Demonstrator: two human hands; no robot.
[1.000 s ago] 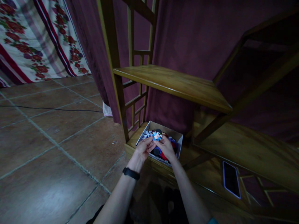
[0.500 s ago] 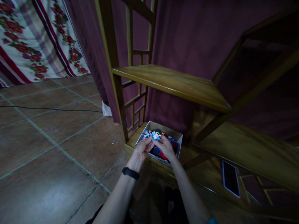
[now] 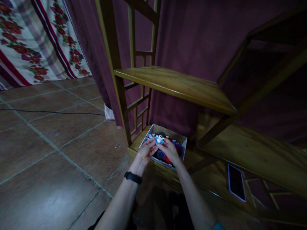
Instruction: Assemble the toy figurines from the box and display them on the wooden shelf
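Observation:
Between my fingertips, over an open cardboard box [image 3: 179,138], is a small blue and white figurine [image 3: 159,139] with a pale middle; its finer details are too small to make out. My left hand [image 3: 146,150], with a black band on its wrist, pinches the figurine's left side. From the right, my right hand [image 3: 169,150] grips its other side. Below and around the hands, the box holds several small toy figures [image 3: 167,159] in red, blue, black and white, partly hidden by my hands.
The box stands on the low board of a wooden shelf unit, beneath a higher shelf [image 3: 175,84]. A phone [image 3: 236,182] lies on the board at right. Purple curtain [image 3: 187,41] hangs behind. A black cable [image 3: 52,111] crosses the tiled floor [image 3: 48,134] at left.
Both hands stay over the box with the figurine, which looks slightly turned between the fingers. The view has shifted very little.

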